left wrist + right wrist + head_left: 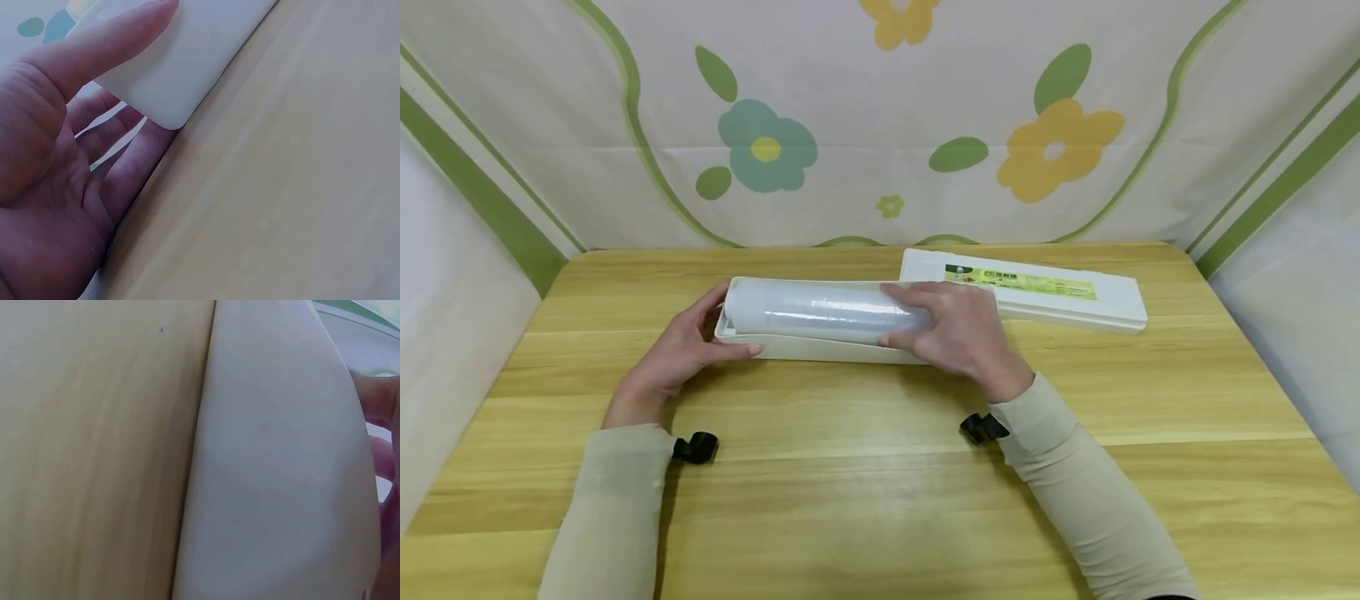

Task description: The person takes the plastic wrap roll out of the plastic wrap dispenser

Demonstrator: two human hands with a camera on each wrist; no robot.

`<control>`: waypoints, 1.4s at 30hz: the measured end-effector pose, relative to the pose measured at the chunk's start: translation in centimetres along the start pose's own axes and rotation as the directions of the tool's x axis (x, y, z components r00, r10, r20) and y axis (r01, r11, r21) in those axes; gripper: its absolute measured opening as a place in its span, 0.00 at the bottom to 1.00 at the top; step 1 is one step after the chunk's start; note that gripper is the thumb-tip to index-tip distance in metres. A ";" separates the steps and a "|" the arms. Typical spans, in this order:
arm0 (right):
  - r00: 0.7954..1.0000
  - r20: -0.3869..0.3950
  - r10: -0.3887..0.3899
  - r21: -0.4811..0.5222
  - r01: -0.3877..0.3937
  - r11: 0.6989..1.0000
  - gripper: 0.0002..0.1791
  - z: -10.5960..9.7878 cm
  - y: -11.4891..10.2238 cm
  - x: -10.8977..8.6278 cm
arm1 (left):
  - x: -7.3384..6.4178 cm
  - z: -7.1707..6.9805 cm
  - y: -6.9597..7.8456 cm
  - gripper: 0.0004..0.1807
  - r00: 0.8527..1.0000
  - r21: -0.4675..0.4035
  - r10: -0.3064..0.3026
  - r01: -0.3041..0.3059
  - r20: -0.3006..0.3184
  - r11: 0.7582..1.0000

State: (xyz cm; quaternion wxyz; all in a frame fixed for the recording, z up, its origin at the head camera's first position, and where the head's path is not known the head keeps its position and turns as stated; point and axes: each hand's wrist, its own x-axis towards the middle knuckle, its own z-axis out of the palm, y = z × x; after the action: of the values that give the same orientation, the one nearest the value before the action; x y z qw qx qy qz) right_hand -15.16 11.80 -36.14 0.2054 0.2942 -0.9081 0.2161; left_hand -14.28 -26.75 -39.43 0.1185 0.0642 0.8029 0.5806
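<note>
A roll of clear plastic wrap [812,307] lies lengthwise in a long white open box [820,350] on the table. My left hand [681,350] grips the box's left end, thumb on the front wall and fingers round the far side. In the left wrist view the thumb presses the white box wall [181,69]. Over the right part of the roll, my right hand [958,329] holds it between thumb and fingers. That hand hides most of the box's right end. The box's front wall [275,450] bulges outward in the right wrist view.
Behind and to the right lies a long white lid-like piece [1120,304] with a yellow-green label. The wooden table [850,500] ends at a flower-patterned cloth [850,200] at the back. A black wrist mount sits at each cuff.
</note>
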 end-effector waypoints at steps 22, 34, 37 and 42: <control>0.894 -0.298 -0.333 -0.204 0.281 0.938 0.30 -3.5 -0.9 1.2 | -0.3 0.0 0.2 0.49 0.999 0.000 -0.033 0.033 -0.034 0.999; 0.899 -0.283 -0.335 -0.234 0.274 0.933 0.29 -4.3 -0.7 0.1 | -0.1 0.2 0.2 0.53 1.000 -0.006 -0.022 0.022 -0.022 1.000; 0.906 -0.277 -0.321 -0.229 0.262 0.938 0.28 -4.6 -0.4 -0.6 | -0.2 0.1 0.3 0.55 1.000 0.018 -0.015 0.015 -0.016 1.000; 0.899 -0.281 -0.336 -0.237 0.274 0.932 0.27 -5.1 0.4 -1.6 | -0.1 0.1 0.2 0.55 1.000 0.035 -0.006 0.007 -0.013 0.999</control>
State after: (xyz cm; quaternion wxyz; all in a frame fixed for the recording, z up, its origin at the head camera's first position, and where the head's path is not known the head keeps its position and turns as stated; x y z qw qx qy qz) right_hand -12.95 15.41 -32.81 0.4074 0.3734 -0.8221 0.1369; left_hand -14.17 -26.67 -39.25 0.1141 0.0598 0.8140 0.5664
